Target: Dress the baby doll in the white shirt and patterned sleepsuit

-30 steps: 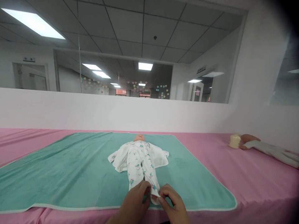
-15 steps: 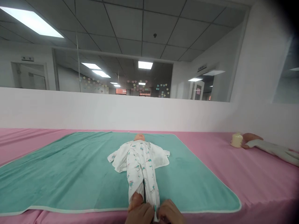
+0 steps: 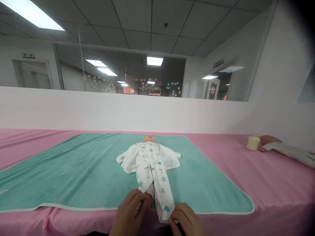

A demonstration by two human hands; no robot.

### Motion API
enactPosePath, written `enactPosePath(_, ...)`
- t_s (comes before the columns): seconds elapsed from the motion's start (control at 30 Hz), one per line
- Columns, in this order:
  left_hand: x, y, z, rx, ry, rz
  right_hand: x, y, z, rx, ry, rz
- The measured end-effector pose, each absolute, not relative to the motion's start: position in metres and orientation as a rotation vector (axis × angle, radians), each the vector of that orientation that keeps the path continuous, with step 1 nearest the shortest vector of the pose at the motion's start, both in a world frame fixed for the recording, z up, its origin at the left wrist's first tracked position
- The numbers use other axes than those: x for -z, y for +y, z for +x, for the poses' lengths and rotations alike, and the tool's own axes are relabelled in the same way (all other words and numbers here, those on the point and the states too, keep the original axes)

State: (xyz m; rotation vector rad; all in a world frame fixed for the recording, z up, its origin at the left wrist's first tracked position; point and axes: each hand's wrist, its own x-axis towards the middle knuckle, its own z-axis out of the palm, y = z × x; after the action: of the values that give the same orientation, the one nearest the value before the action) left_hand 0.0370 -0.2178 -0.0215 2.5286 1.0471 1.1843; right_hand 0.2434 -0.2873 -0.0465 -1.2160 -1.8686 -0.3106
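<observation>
A baby doll (image 3: pixel 149 138) lies on its back with its head at the far end, in a white top (image 3: pixel 130 160) with the sleeves spread out. Printed white trousers (image 3: pixel 159 173) lie over its body and legs. My left hand (image 3: pixel 131 209) is curled at the doll's bare foot (image 3: pixel 149 200), which shows below the left trouser leg; its fingertips meet the foot. With bent fingers, my right hand (image 3: pixel 185 219) pinches the cuff of the right trouser leg. That leg's cloth hides the other foot.
Under the doll is a green blanket (image 3: pixel 81 177) on a pink-covered table (image 3: pixel 275 183), whose front edge is close to me. At the right stand a cream jar (image 3: pixel 252 143) and another doll (image 3: pixel 290 152). A white wall (image 3: pixel 147 113) with a large window rises behind.
My left hand has moved left, from the right trouser cuff to the bare foot. The right trouser leg now lies straighter and covers its foot. The view has tilted slightly down.
</observation>
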Motion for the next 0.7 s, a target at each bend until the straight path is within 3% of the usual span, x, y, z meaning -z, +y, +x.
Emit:
enactPosePath(0.1, 0.017, -0.212, 0.031, -1.108, 1.220, 2.362, 0.022, -0.273, 0.213, 0.348, -2.036, -1.232)
enactPosePath(0.33, 0.026, -0.205, 0.028, -1.114, 1.141, 2.240, 0.011, -0.220, 0.166, 0.409, -2.052, -1.722)
enactPosePath(0.53, 0.044, -0.204, 0.023, -1.198, 1.156, 2.305, 0.013, -0.230, 0.172, 0.139, -1.954, -1.485)
enactPosePath(0.7, 0.035, -0.202, 0.031, -1.303, 1.207, 2.457, 0.022, -0.251, 0.171, 0.161, -1.869, -1.198)
